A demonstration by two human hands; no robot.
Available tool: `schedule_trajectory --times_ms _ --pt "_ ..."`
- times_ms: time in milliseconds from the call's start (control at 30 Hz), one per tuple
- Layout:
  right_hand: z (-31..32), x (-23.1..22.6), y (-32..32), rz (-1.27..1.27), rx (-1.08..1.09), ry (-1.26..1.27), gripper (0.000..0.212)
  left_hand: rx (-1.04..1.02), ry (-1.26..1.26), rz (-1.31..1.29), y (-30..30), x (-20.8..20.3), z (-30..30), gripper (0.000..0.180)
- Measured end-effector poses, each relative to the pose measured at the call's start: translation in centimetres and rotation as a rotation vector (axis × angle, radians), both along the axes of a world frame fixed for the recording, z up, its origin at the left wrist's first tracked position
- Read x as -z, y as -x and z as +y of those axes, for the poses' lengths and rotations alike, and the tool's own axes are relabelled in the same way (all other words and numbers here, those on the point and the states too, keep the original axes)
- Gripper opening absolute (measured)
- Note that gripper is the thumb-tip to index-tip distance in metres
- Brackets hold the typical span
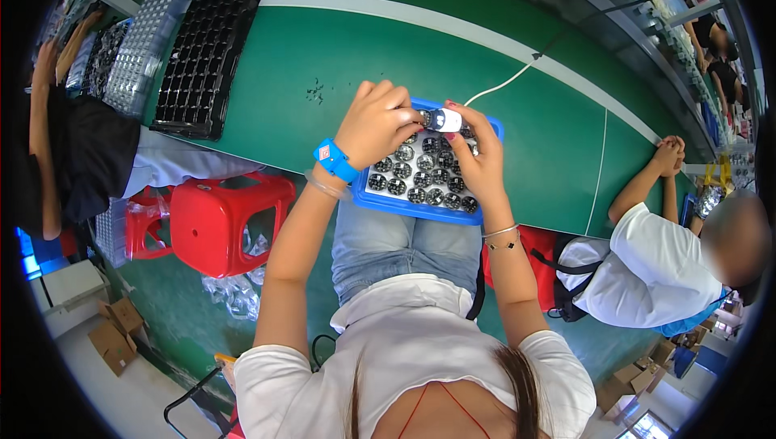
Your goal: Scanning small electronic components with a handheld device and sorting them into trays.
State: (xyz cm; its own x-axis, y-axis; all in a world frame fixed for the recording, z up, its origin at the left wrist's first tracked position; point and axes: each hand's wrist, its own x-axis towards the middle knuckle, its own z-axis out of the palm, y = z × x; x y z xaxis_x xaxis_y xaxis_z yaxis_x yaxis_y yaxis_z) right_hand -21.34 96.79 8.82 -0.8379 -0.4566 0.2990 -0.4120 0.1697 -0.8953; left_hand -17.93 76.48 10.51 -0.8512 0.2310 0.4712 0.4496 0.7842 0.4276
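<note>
green tabletop (339, 59) with white stripe | black empty tray (208, 55) and clear trays (141, 43) at far left | red stool (222, 221) below edge | cardboard boxes (113, 334) on floor | co-worker in white shirt (655, 269) at right

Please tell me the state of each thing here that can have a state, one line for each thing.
left hand: closed around a small part, above the tray
right hand: holds the small white device
small white device: held over the tray, between both hands
blue tray: mostly filled with round dark parts
black tray: empty cells, lying flat on the green table
red stool: upright, nobody sits on it
</note>
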Motion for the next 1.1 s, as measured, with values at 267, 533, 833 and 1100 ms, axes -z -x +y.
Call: schedule_trajectory --times_ms 267,533,833,1100 --pt "0.4 -0.1 -0.5 -0.121 0.153 0.395 0.034 -0.016 0.210 0.025 0.3 1.5 -0.7 0.011" --pt "1.2 0.6 -2.1 -0.123 0.044 0.209 0.033 0.059 0.123 -0.043 -1.5 1.8 -0.9 0.012" --pt "0.3 -0.2 -2.6 0.023 0.024 -0.042 0.033 0.044 0.000 0.050 -2.3 0.3 0.1 0.011" --pt "0.5 1.1 -2.7 -0.033 0.039 0.055 0.030 0.017 0.000 0.030 -2.4 0.3 0.2 0.011"
